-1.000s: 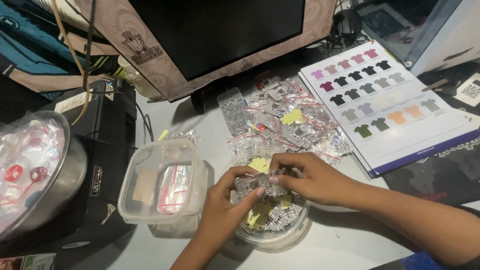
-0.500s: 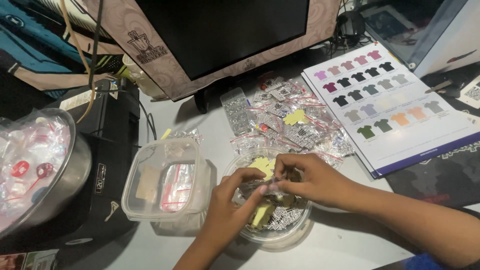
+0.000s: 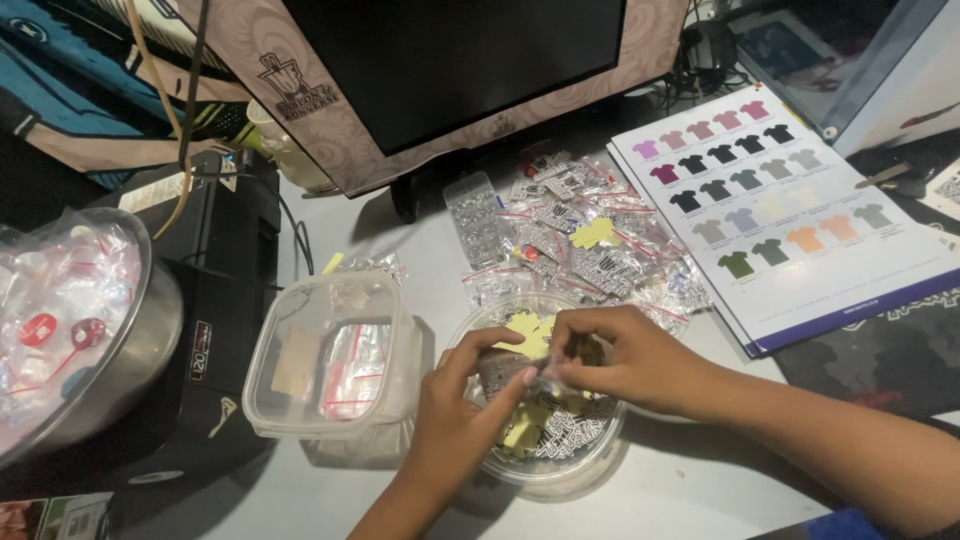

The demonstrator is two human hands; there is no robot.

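Cluttered grey table (image 3: 400,250): dark monitor (image 3: 450,60) at back, shirt colour chart (image 3: 790,220) to the right, steel bowl (image 3: 140,350) of packets far left, square plastic tub (image 3: 330,370) beside a round clear container (image 3: 540,470) of yellow and printed cut-outs. Over that container, left hand (image 3: 455,420) and right hand (image 3: 625,360) meet, fingertips pinching one small clear bag (image 3: 545,372) between them. Judgement: keep the work low over the container so dropped pieces land inside; a light pinch at the bag's edges should do.
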